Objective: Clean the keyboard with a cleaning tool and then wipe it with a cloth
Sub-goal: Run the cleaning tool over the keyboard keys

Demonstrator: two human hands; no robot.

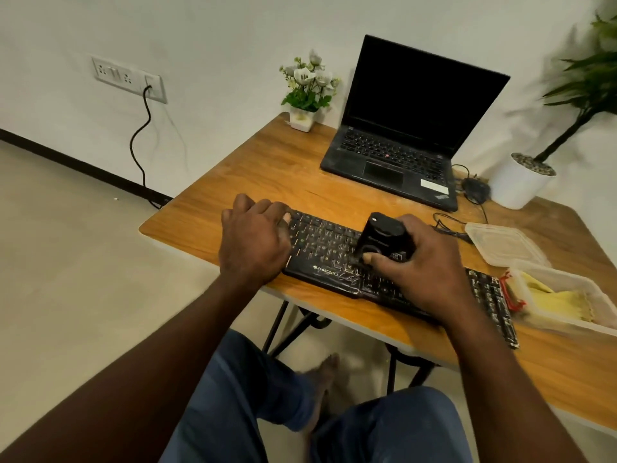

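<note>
Sitting on wood table [253, 168] by white wall [217, 38]: keyboard [337, 259], laptop [394, 152].

"ZEBRONICS" on keyboard [334, 262] front edge

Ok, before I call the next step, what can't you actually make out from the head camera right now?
- Keyboard middle keys: hidden under the right hand and black cleaning tool.
- Tool's underside: hidden against the keys.
- Keyboard's left end: covered by the left hand.
- Yellow cloth in its container: cut off by the right edge.
</note>
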